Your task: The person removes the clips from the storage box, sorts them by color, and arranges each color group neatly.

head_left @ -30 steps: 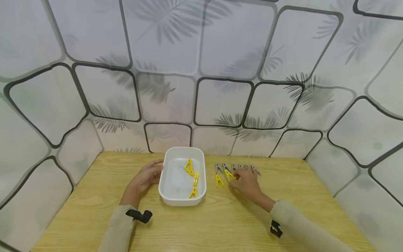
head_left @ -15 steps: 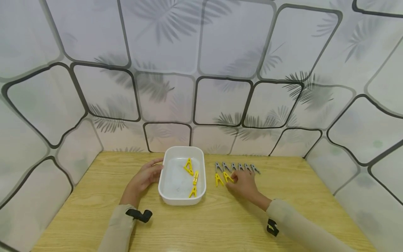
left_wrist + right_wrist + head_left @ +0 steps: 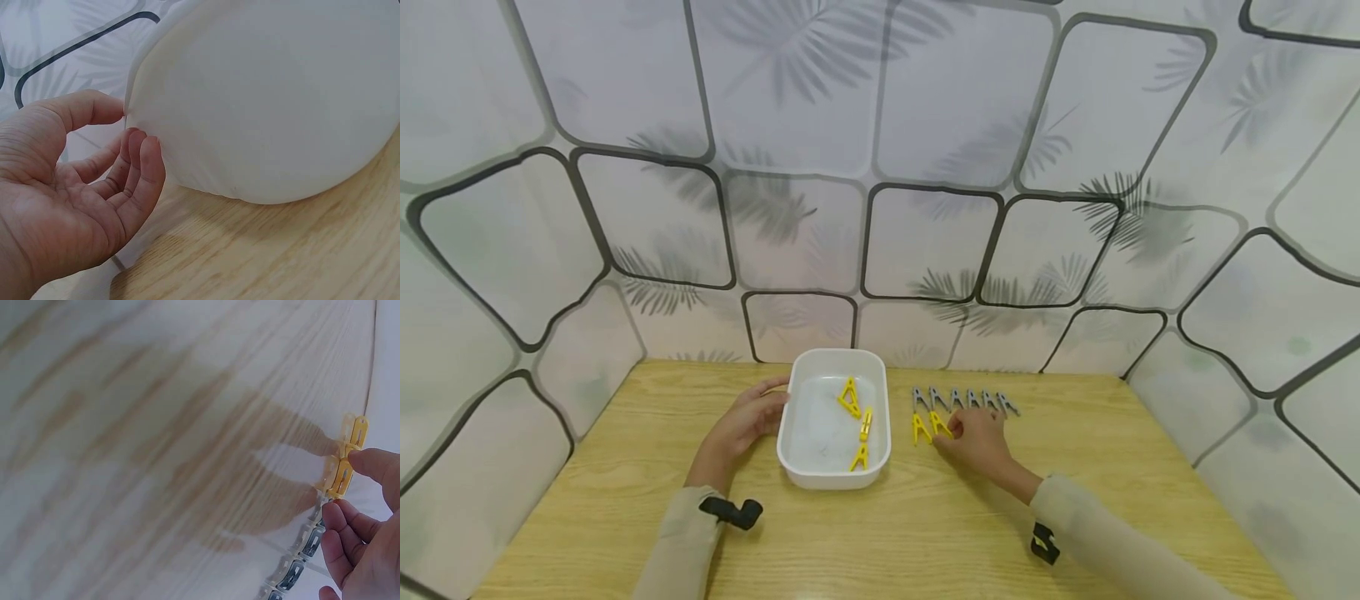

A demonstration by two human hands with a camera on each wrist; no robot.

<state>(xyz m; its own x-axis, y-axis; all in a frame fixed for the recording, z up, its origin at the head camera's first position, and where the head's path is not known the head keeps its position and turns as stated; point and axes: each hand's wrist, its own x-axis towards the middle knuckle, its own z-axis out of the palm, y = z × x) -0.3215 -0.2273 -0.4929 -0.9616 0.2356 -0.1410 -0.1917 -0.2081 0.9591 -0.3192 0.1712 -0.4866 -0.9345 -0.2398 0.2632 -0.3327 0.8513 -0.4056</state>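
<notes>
My right hand [image 3: 981, 442] pinches a yellow clothespin [image 3: 938, 424] low over the table. Just left of it lies another yellow clothespin [image 3: 921, 429]. Behind these runs a row of several grey clothespins [image 3: 957, 398]. In the right wrist view, my thumb presses the held clothespin [image 3: 341, 479], with the fingers curled below. My left hand [image 3: 751, 423] rests against the left wall of a white plastic tub [image 3: 811, 481]. In the left wrist view, loosely bent fingers [image 3: 150, 165] touch the tub's side and do not wrap round it. Three yellow clothespins [image 3: 865, 423] lie in the tub.
The wooden table [image 3: 880, 542] reaches back to a patterned fabric wall [image 3: 925, 250], which also closes both sides. A black camera mount [image 3: 730, 512] sits on the left wrist, another [image 3: 1045, 543] on the right.
My right hand has moved slightly left and toward me, bringing the pinched clothespin down beside the other yellow one, below the grey row. The left hand and the tub have stayed put.
</notes>
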